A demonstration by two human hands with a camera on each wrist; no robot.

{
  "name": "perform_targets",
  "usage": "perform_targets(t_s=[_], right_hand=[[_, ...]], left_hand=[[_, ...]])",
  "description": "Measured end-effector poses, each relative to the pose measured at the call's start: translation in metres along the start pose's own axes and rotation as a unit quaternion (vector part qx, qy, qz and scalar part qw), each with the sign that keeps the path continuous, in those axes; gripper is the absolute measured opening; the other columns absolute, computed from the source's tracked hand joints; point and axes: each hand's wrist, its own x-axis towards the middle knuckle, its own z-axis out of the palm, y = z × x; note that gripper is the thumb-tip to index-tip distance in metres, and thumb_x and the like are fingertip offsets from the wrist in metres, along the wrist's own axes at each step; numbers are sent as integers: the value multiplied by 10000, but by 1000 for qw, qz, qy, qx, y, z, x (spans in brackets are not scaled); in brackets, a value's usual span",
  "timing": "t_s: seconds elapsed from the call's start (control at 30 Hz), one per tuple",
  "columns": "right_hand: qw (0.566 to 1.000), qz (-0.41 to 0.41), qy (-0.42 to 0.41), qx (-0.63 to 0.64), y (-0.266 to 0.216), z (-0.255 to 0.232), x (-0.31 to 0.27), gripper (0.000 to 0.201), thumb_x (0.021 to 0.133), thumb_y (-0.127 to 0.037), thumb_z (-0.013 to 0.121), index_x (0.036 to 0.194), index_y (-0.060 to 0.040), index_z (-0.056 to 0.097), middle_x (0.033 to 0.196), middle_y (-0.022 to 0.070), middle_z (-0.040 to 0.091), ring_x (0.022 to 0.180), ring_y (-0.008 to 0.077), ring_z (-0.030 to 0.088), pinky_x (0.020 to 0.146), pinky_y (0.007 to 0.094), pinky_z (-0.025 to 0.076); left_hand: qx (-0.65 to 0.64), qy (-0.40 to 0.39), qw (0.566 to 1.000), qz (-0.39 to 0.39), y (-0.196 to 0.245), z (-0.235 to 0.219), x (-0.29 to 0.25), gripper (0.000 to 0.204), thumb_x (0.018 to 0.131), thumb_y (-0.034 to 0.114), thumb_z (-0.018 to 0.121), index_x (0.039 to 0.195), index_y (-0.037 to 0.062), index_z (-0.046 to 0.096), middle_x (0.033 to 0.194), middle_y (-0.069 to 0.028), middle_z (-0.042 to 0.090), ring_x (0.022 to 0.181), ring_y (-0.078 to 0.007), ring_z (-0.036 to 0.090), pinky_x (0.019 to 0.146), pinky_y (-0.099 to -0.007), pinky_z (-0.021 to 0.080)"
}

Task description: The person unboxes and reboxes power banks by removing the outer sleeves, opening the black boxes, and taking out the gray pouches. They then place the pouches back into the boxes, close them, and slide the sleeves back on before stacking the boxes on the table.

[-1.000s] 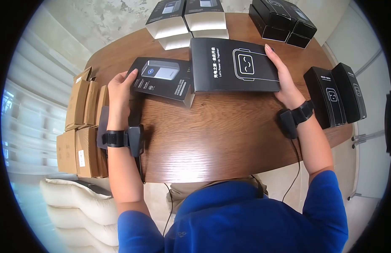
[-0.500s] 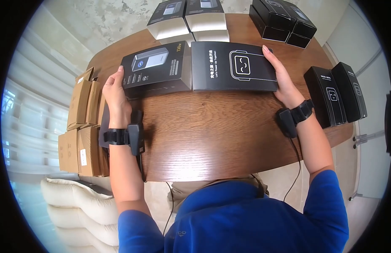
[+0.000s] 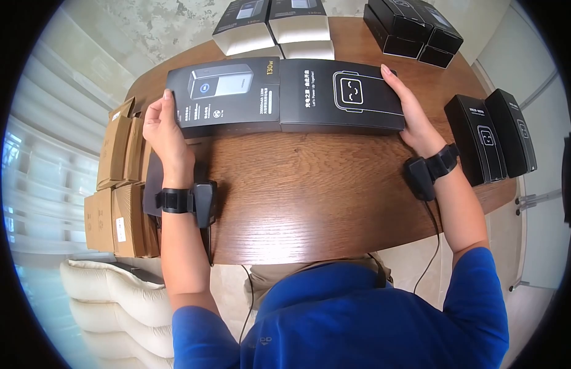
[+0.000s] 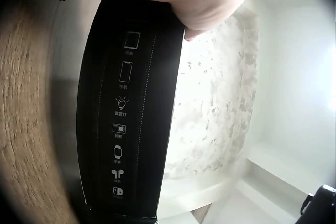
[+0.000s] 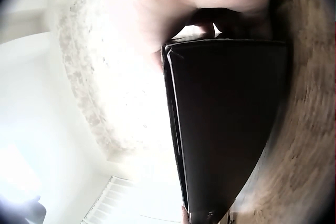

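My left hand point(image 3: 168, 136) holds the left end of a printed dark box point(image 3: 236, 111), its thumb on the top edge. That box shows a power bank picture and "130w". In the left wrist view, its side panel point(image 4: 123, 129) carries a column of white icons. A plain black box point(image 3: 316, 117) with a smiling-face line drawing is gripped at its right end by my right hand point(image 3: 416, 117), thumb on top. Both boxes lie end to end in one line, their ends meeting in the middle. The right wrist view shows a bare black side point(image 5: 220, 119).
Two stacks of printed boxes with white ends point(image 3: 245, 40) stand at the back of the wooden table point(image 3: 310, 184). Black boxes point(image 3: 415, 31) are stacked back right, and two more point(image 3: 479, 138) stand at the right edge. Brown cartons point(image 3: 116, 154) line the left side.
The printed box was tilted and lower, its right end overlapped by the black box. It has turned level and come into line, my left hand shifting left with it. The black box has barely moved.
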Motion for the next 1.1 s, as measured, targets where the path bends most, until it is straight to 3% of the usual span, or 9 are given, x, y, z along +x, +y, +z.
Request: perform_targets(t_s=[0.5,0.9,1.1], right_hand=[[999,-10,19,41,3,-2,3,451,912,-436,584,1163,-61,567,1071,35,607,991,109,560,866,240,438],[998,-51,39,-21,7,-10,9,496,911,-455,585,1168,-32,542,1083,42,592,1001,105,542,883,242,425],[999,-39,-8,-12,3,-5,4,477,938,-438,553,1197,-38,528,1106,44,587,1019,104,540,894,240,423]], left_hand=[[-35,-29,999,-14,-2,1,-2,168,940,188,606,905,23,615,836,-24,649,739,-63,573,702,-214,464],[-75,-42,995,-41,-3,2,-3,180,938,214,612,911,36,608,882,-30,648,801,-74,574,763,-224,459],[-61,-30,997,-37,-3,4,-4,186,943,224,604,907,42,603,880,-27,643,799,-73,574,755,-225,464]])
